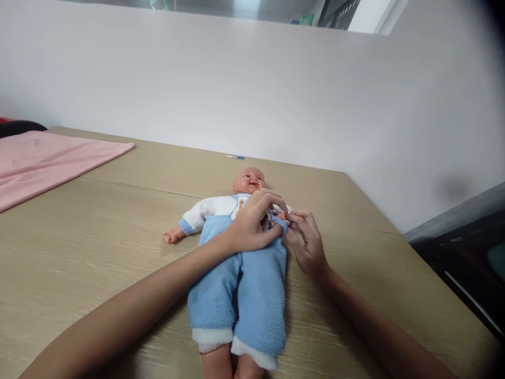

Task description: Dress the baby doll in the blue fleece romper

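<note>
**One baby doll (256, 279), two busy hands, all the action at a cuff**

Face up it lay, in the middle of the wooden desk (118, 273), head toward the white wall (177, 84) and bare legs toward the wearer, with blue fleece trousers (216, 295) ending in white hems. In from the left side came the forearm, right across the doll's waist, and the left hand (252, 223) arched over its chest, thumb at the blue cuff (281, 225) on the right-hand side. Was that grip pinching? The fingers bent over the sleeve end, but I could not tell whether they were pressed together. On the other side, the right hand (310, 242) had its fingers curled and its grip pinching the edge of that same cuff, right beside the doll's small fist (281, 215). Tight quarters there, the two hands nearly meeting!

Out on the opposite side, the doll's other arm stretched free, white sleeve (211, 208) and all, its hand resting on the desk. Beyond the head, near the wall, lay a slim blue-ended pen (235, 157). Far left, well apart from everything, a pink cloth (59, 163) spread over the desk.
</note>
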Action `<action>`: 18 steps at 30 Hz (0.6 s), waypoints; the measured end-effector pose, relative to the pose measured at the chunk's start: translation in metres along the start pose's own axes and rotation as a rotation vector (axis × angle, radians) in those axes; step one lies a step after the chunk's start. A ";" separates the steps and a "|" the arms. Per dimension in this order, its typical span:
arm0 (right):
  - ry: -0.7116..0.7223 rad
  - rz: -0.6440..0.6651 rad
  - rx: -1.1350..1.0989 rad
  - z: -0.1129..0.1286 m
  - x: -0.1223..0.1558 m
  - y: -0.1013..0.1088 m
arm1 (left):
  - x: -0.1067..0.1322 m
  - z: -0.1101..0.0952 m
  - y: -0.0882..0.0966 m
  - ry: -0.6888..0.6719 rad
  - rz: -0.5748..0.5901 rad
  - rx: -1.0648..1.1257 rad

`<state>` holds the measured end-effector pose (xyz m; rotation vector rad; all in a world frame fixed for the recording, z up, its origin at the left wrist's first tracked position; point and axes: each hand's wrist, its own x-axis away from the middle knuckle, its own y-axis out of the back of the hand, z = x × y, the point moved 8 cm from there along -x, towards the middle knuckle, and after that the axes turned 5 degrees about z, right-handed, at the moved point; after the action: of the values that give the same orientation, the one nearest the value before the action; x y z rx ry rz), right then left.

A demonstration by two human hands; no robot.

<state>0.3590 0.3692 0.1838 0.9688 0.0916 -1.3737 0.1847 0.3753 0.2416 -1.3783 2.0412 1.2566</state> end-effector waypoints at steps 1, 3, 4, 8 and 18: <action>0.038 0.016 0.031 0.006 0.001 0.000 | -0.001 0.002 -0.001 0.016 0.006 0.026; 0.112 0.042 0.080 0.019 0.003 -0.001 | -0.003 0.008 -0.002 0.067 0.014 0.072; 0.136 0.047 0.099 0.023 0.003 -0.003 | -0.004 0.013 -0.002 0.103 0.005 0.085; 0.121 0.005 0.087 0.021 0.003 -0.006 | -0.006 0.032 -0.004 0.248 -0.028 0.032; -0.360 0.055 -0.646 -0.031 0.006 -0.016 | -0.006 0.046 -0.018 0.342 0.134 -0.051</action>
<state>0.3613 0.3861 0.1524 0.1807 0.2183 -1.3222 0.1949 0.4147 0.2128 -1.5944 2.3788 1.1995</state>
